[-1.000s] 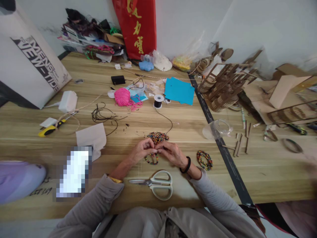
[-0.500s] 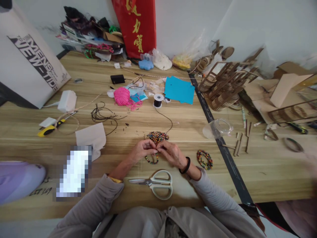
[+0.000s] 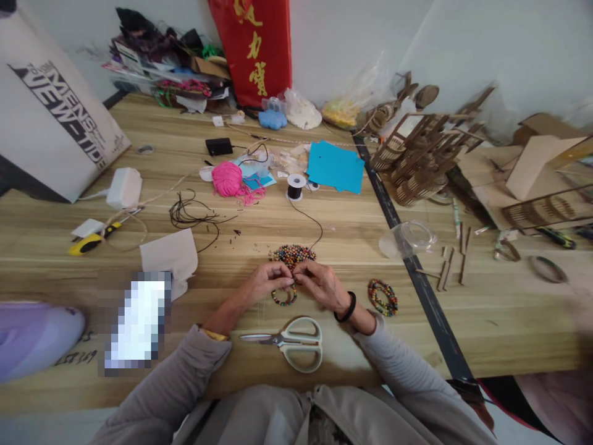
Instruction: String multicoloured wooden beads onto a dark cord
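Nearest the person, a pair of pale-handled scissors [image 3: 290,343] lies closed on the wooden table [image 3: 324,216], blades pointing left. Just beyond the scissors, the left hand [image 3: 264,281] and the right hand [image 3: 321,284] meet fingertip to fingertip. Both pinch a half-strung loop of coloured beads [image 3: 283,296], fingers closed on the cord at its top, while the loop hangs down onto the table between the wrists. A black band sits on the right wrist.

Right of the scissors and a little further off, a finished beaded bracelet [image 3: 382,298] lies flat, apart from the right hand. Left of the scissors lie a folded white paper [image 3: 169,254] and a blurred-out patch.

Beyond the scissors, right behind the fingertips, a pile of loose beads [image 3: 291,253] touches or nearly touches the knuckles. A black thread runs from that pile to a spool of black thread [image 3: 296,186] further back. Right of the pile sits a clear plastic cup [image 3: 407,239] on its side.

Further from the scissors lie a tangle of black cord [image 3: 192,215], a ball of pink yarn [image 3: 228,179], a blue sheet [image 3: 336,167], and a red bag [image 3: 257,49] against the wall.
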The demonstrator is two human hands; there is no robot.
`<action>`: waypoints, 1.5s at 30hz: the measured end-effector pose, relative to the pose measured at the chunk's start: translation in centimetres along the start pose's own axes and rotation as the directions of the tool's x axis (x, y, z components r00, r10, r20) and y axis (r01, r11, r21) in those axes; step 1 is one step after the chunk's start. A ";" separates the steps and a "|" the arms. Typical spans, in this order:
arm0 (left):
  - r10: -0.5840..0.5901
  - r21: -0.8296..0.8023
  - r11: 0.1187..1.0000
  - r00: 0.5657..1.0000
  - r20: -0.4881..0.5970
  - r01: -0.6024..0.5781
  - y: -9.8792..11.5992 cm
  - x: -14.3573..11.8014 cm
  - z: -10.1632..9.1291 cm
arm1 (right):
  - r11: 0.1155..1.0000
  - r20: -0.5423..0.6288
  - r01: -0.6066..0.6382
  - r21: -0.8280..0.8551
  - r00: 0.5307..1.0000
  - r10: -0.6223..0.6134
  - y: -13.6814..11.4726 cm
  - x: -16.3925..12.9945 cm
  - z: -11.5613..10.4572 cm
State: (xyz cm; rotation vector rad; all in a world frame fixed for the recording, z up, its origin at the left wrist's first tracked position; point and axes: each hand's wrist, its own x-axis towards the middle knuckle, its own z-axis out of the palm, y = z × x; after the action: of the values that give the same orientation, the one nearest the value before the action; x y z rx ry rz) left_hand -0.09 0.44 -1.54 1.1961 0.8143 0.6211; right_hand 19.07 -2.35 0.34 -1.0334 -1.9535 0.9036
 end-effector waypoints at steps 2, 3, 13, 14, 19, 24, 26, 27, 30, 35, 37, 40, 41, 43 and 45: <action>-0.002 -0.008 1.000 1.000 -0.007 0.002 0.0 0.0 0.0 | 0.999 0.024 -0.029 0.028 0.999 0.028 0.1 0.0 -0.2; -0.004 -0.013 1.000 1.000 -0.012 0.003 0.1 0.0 0.0 | 0.999 0.041 -0.036 0.034 0.999 0.035 0.1 0.1 -0.3; 0.000 -0.015 1.000 0.999 -0.037 -0.001 0.6 -0.1 -0.1 | 0.998 0.061 0.068 -0.017 0.996 -0.067 0.7 0.3 -0.4; 0.014 -0.016 1.000 0.999 -0.039 -0.015 0.6 -0.1 -0.1 | 0.998 0.061 0.063 -0.019 0.996 -0.062 0.7 0.3 -0.4; 0.120 -0.013 0.993 0.992 -0.024 -0.121 0.8 -0.2 0.2 | 0.999 0.079 0.051 -0.013 0.996 -0.049 0.6 0.3 -0.2; 0.157 -0.001 0.988 0.988 -0.003 -0.157 1.2 -0.3 0.5 | 0.999 0.097 0.040 -0.004 0.995 -0.039 0.8 0.3 -0.1; 0.148 0.003 0.989 0.989 -0.003 -0.148 1.1 -0.3 0.5 | 0.999 0.096 0.042 -0.010 0.994 -0.041 0.9 0.4 -0.1; 0.144 0.004 0.990 0.990 -0.005 -0.144 1.1 -0.2 0.4 | 0.999 0.093 0.044 -0.018 0.995 -0.042 0.9 0.4 0.0; 0.150 0.032 0.988 0.988 -0.038 -0.149 0.9 -0.2 0.3 | 0.997 0.053 0.059 -0.059 0.997 -0.056 0.9 0.3 0.2; 0.164 0.110 0.982 0.980 -0.117 -0.151 1.0 -0.2 0.2 | 0.987 -0.038 0.104 -0.124 0.993 -0.109 0.8 0.2 0.4; 0.155 0.122 0.983 0.980 -0.126 -0.139 1.1 -0.2 0.2 | 0.983 -0.043 0.127 -0.131 0.990 -0.134 0.7 0.1 0.4; 0.120 0.109 0.988 0.987 -0.110 -0.108 1.0 -0.1 0.2 | 0.975 -0.036 0.159 -0.154 0.985 -0.166 0.7 0.1 0.3; 0.107 0.100 0.990 0.989 -0.102 -0.097 0.9 -0.1 0.2 | 0.971 -0.030 0.168 -0.169 0.984 -0.176 0.7 0.1 0.3; 0.088 0.084 0.993 0.993 -0.083 -0.081 0.6 -0.1 0.1 | 0.959 -0.018 0.186 -0.212 0.981 -0.194 0.8 0.1 0.3; 0.082 0.075 0.994 0.995 -0.059 -0.078 0.4 0.0 0.1 | 0.942 -0.007 0.205 -0.265 0.977 -0.215 0.8 0.0 0.3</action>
State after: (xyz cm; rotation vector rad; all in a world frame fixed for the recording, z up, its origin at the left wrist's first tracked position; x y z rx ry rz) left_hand -0.06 0.48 -1.11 1.2855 0.8506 0.7026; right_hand 19.14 -2.07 -0.51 -0.9547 -2.1454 0.5141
